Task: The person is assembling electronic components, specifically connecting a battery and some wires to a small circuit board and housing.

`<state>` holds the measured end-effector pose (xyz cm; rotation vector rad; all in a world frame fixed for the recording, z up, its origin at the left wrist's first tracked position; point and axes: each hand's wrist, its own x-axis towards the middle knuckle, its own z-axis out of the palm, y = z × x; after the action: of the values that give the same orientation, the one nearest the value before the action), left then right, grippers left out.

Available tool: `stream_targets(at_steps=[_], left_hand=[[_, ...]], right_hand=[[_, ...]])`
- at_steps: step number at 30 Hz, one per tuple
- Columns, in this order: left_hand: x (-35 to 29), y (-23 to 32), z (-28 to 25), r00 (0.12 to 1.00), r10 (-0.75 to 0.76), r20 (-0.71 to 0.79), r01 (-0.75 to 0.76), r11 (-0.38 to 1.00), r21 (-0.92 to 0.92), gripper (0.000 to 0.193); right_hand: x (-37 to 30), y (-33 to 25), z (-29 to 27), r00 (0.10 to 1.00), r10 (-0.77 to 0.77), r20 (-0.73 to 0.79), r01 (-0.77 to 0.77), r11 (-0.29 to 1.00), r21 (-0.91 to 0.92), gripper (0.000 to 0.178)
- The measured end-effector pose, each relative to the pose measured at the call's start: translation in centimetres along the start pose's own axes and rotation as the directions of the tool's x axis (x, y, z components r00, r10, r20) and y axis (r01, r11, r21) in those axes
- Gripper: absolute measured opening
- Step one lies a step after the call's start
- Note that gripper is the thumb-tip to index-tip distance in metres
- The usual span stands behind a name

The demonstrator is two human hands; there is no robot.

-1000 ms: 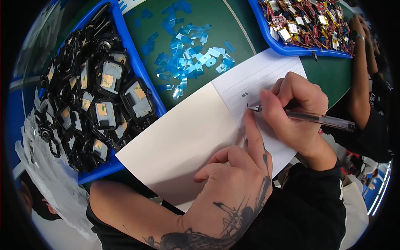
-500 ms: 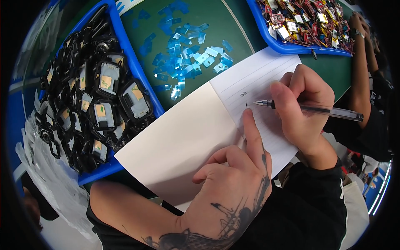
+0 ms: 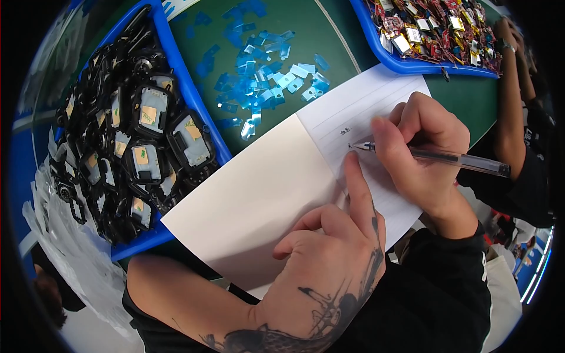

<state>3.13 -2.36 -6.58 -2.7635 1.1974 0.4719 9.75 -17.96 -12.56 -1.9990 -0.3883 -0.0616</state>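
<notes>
An open notebook lies slanted before me, its left page blank and its right page lined, with a few small handwritten marks. My right hand is closed round a clear pen with a dark grip. The pen's tip meets the lined page, or is just above it, beside the lower mark. My left hand rests across the notebook with its index finger stretched out. That fingertip touches the page just below the pen tip, and the other fingers are loosely bent.
At left a blue bin is heaped with black device housings. Blue film pieces lie scattered on the green table. Another blue bin holds red circuit boards and batteries. Another person's forearm is at the right.
My right hand has shifted slightly left, bringing the pen tip closer to the lower mark. The left hand has stayed nearly still on the notebook.
</notes>
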Motion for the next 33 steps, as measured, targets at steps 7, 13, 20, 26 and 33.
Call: stream_targets(at_steps=[7, 13, 20, 26, 33], left_hand=[[0.03, 0.12, -0.08, 1.0, -0.009, 0.008, 0.009, 1.0, -0.005, 0.021], [0.03, 0.04, -0.04, 1.0, 0.004, 0.024, -0.004, 1.0, 0.0, 0.022], [0.03, 0.08, -0.15, 1.0, -0.013, 0.017, 0.013, 1.0, -0.01, 0.022], [0.03, 0.09, -0.14, 1.0, -0.001, 0.019, 0.001, 1.0, 0.002, 0.02], [0.13, -0.03, 0.04, 1.0, 0.012, 0.02, -0.012, 1.0, 0.002, 0.019]], right_hand=[[-0.06, 0.06, -0.15, 1.0, -0.014, 0.018, 0.014, 0.999, -0.049, 0.035], [-0.02, 0.1, -0.07, 0.999, 0.037, -0.023, -0.036, 0.998, 0.054, 0.035], [-0.06, 0.01, 0.19, 0.999, 0.029, -0.038, -0.03, 0.999, -0.025, 0.035], [-0.17, 0.13, -0.18, 1.0, 0.003, 0.009, -0.002, 0.997, -0.08, 0.035], [-0.57, 0.4, -0.05, 0.991, 0.058, -0.119, -0.05, 0.996, 0.073, 0.034]])
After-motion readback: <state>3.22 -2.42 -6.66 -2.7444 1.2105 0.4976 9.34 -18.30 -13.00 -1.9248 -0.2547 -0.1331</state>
